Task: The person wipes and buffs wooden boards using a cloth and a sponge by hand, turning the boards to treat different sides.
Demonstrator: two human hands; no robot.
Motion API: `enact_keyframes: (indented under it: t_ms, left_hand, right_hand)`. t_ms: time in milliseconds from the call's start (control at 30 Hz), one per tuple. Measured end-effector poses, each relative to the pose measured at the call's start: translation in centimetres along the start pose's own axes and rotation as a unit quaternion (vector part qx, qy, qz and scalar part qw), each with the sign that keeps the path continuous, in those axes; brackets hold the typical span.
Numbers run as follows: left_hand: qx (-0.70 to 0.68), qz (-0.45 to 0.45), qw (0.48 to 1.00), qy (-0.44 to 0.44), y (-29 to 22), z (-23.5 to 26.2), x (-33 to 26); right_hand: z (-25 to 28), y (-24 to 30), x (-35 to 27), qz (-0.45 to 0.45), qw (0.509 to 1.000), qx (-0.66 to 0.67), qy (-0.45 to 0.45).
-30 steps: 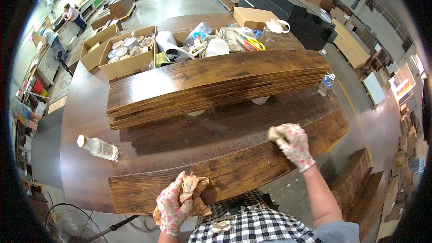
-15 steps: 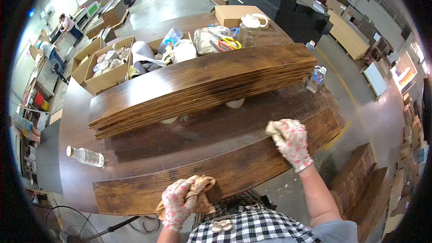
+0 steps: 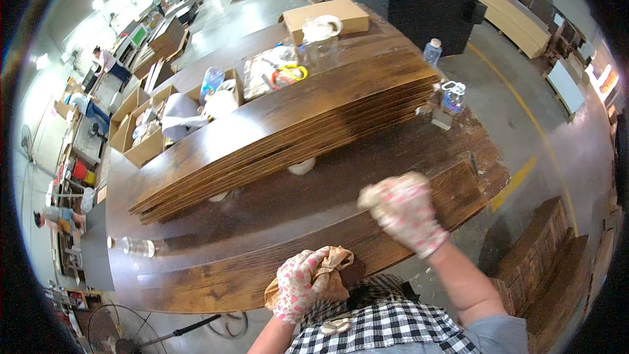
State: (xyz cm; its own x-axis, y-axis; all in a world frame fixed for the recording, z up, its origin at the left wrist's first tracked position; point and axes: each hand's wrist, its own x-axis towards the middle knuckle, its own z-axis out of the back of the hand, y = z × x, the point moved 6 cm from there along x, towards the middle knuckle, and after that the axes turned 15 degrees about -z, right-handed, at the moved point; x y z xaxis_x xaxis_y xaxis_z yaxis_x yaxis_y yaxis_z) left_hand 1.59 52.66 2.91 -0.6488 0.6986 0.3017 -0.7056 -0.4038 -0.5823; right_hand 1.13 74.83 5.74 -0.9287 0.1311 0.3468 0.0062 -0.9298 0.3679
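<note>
Gloved left hand (image 3: 299, 283) gripping a crumpled brown rag (image 3: 333, 269) at six o'clock, gloved right hand (image 3: 401, 213) closed on a pale pad at four o'clock upon the dark stained plank (image 3: 275, 269), whose wet stain likely smears under uneven wiping.

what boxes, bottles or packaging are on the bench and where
Closed cardboard box: far end, flat, tan.
Open cardboard boxes: far left, tan, filled with odds and ends.
Clear plastic bottle: lying near left, no label visible.
Bottle: right, beside the plank stack, clear.
</note>
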Motion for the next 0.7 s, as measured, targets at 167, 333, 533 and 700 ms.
enact_keyframes:
  t_ms: [167,333,533,700]
  left_hand:
    - [-0.001,-0.01,1.0,0.001,-0.6,-1.5,1.4]
    - [-0.011,-0.024,0.999,0.024,-0.4,-2.9,2.4]
    - [0.011,-0.043,0.996,0.073,-1.8,-4.3,4.8]
    - [0.0,-0.059,0.996,0.069,-2.1,-4.7,5.1]
  right_hand:
    - [-0.3,-2.0,-0.5,0.001,0.998,-0.069,-0.008]
    - [6.5,-12.6,-1.1,-0.12,0.975,-0.166,-0.087]
    - [2.7,-6.3,-1.6,0.001,0.994,0.016,-0.109]
    - [6.3,-20.0,-2.0,-0.17,0.973,-0.154,-0.027]
